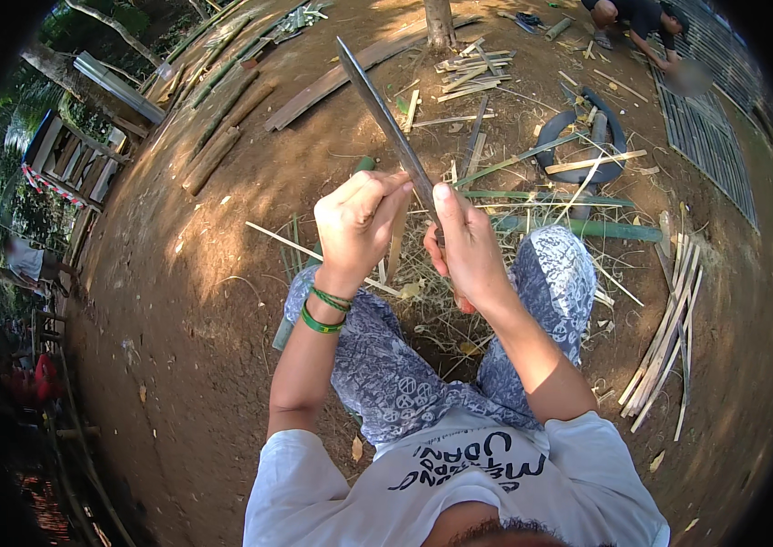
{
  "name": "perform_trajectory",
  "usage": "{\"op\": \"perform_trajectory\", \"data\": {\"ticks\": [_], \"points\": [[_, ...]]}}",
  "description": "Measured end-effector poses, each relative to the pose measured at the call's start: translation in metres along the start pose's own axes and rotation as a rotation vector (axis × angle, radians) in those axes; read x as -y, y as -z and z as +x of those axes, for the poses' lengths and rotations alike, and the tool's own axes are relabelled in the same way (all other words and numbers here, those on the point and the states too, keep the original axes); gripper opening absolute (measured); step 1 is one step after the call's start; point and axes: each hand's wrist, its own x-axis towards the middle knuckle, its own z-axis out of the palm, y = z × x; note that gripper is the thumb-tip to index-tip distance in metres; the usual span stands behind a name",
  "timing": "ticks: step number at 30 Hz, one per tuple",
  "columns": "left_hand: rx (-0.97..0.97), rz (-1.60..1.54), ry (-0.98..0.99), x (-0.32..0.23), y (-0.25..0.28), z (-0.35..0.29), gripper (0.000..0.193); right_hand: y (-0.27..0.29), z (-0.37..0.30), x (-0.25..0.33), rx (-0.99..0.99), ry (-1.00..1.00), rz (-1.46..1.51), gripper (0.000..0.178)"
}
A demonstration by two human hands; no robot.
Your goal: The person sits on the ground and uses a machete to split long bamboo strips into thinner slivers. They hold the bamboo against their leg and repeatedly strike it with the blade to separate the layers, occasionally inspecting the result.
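Note:
My right hand point(470, 242) is wrapped round the handle of a long machete point(386, 109), its thumb along the base of the blade. The dark blade slants up and to the left, away from me. Close beside the blade, my left hand point(363, 214) is closed in a pinch, fingertips almost touching the metal. A pale bamboo strip point(395, 244) shows just under those fingers and appears held in them; its upper end is hidden. Between and beyond my knees lie thin shavings point(432, 305) and a green bamboo pole point(578, 228).
Split bamboo strips point(669, 337) lie in a bundle at right, more strips point(476, 71) near a tree trunk point(439, 23). A dark ring-shaped thing point(619, 137) lies ahead. Another person point(642, 23) crouches by a slatted bamboo panel point(705, 137). Logs point(227, 137) lie at far left.

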Motion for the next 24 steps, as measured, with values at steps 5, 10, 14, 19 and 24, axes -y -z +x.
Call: {"op": "perform_trajectory", "data": {"ticks": [5, 10, 14, 19, 24], "points": [[0.004, -0.003, 0.002, 0.000, -0.005, -0.011, 0.013, 0.003, 0.000, -0.008, 0.018, -0.088, 0.052, 0.049], [0.040, 0.019, -0.017, -0.011, -0.006, -0.011, 0.013, -0.006, 0.005, -0.012, -0.052, -0.039, 0.119, 0.046], [-0.044, 0.020, -0.010, -0.018, -0.010, -0.010, 0.012, -0.004, 0.025, -0.020, -0.063, -0.052, 0.289, 0.047], [-0.144, 0.016, -0.018, -0.012, -0.014, 0.003, 0.013, -0.007, 0.012, -0.010, 0.018, -0.068, 0.168, 0.049], [-0.177, 0.082, -0.042, -0.015, -0.010, 0.013, 0.013, -0.010, -0.001, -0.018, 0.011, -0.064, 0.064, 0.054]]}}
